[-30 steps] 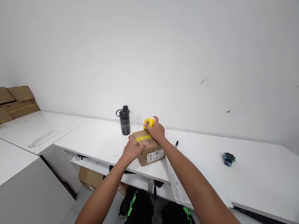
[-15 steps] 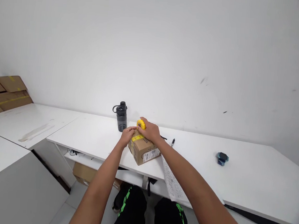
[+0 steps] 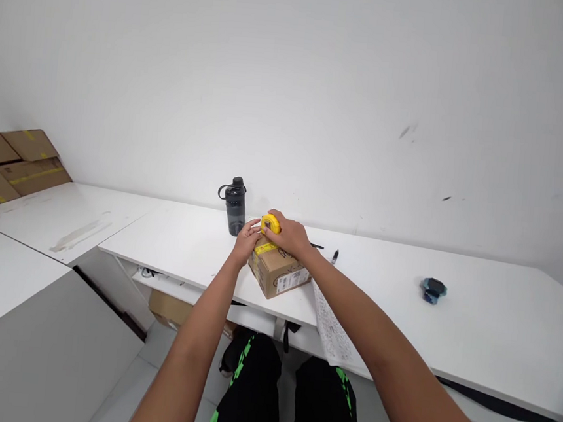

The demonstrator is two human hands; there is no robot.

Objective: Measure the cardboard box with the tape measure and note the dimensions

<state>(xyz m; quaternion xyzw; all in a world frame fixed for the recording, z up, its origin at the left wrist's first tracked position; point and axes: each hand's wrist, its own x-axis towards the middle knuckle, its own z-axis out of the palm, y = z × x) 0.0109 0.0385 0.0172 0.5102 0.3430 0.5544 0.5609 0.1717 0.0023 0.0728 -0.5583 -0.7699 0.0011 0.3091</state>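
A small brown cardboard box [image 3: 276, 273] with yellow tape and a white label sits on the white table [image 3: 185, 242]. Over its far left corner, my right hand [image 3: 292, 236] grips a yellow tape measure [image 3: 270, 223]. My left hand [image 3: 246, 241] is at the box's left edge, close to the tape measure, with its fingers apart. Whether any blade is out of the tape measure cannot be made out. Part of the box top is hidden under my right hand.
A dark bottle [image 3: 235, 208] stands behind my left hand. Written paper [image 3: 333, 327] lies under my right forearm, near a black marker [image 3: 335, 256]. A dark blue object [image 3: 433, 290] lies to the right. Several cartons [image 3: 33, 176] are stacked far left.
The fingers of my left hand have spread and come off the box's edge. My right hand still holds the tape measure, now tilted a little differently. The whole view has shifted slightly.
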